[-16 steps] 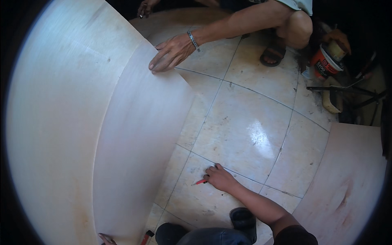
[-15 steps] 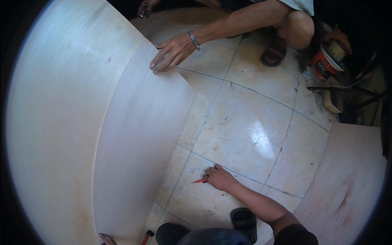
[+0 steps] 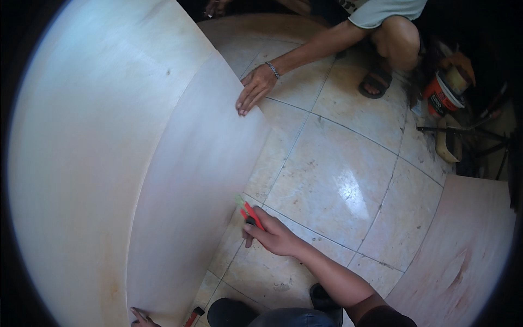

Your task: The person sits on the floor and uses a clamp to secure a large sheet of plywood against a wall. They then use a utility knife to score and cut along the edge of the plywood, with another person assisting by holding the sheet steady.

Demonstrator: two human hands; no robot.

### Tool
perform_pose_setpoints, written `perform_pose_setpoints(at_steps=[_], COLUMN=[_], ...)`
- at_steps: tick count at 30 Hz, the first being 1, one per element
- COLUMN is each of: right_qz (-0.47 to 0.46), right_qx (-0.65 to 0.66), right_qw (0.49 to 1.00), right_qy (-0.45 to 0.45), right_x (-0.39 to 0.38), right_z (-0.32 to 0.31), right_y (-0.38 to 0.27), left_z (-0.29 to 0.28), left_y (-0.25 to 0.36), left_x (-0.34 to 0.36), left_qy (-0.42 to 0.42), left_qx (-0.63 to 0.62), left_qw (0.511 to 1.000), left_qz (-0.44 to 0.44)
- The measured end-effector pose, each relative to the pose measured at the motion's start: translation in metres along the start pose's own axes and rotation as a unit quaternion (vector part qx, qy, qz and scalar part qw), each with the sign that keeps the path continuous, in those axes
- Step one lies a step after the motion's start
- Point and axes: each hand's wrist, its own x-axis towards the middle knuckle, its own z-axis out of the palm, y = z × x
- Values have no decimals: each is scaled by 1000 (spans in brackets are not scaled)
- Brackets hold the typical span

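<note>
My right hand (image 3: pixel 271 233) is closed around a red utility knife (image 3: pixel 253 214), raised beside the right edge of a thin pale sheet (image 3: pixel 190 180). The knife's tip is smeared by motion. At the lower left my left hand (image 3: pixel 143 319) shows only in part, its fingers stretched out on the sheet near its curved left edge. This sheet lies over a larger pale wood board (image 3: pixel 81 163). Across from me a co-worker's hand (image 3: pixel 257 89) with a chain bracelet presses on the sheet's far right edge.
A red tool with a black end (image 3: pixel 194 316) lies by my knee. Tiled floor (image 3: pixel 332 163) spreads to the right. Another wood panel (image 3: pixel 463 245) lies at the lower right. Behind it stand a red-and-white bucket (image 3: pixel 442 95) and a yellowish container (image 3: pixel 448 141). The co-worker's sandalled foot (image 3: pixel 375 83) is beyond.
My right hand has lifted the utility knife off the floor and moved it up and left to the sheet's edge. The co-worker's hand has shifted right along the far edge.
</note>
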Motion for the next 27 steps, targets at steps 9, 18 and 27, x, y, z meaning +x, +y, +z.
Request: perform_pose_setpoints(at_steps=[9, 18, 27], right_qz=[-295, -271, -199], right_qx=[-151, -20, 177], right_qw=[888, 928, 960], right_qy=[318, 254, 89], right_x=[134, 254, 263], right_z=[14, -65, -80], right_y=[-144, -193, -198], left_z=[3, 10, 0], left_y=[15, 44, -1], left_x=[-8, -8, -2], left_qy=[63, 130, 87], left_qx=[-54, -292, -133], left_qw=[995, 943, 987], left_qz=[-51, -91, 2])
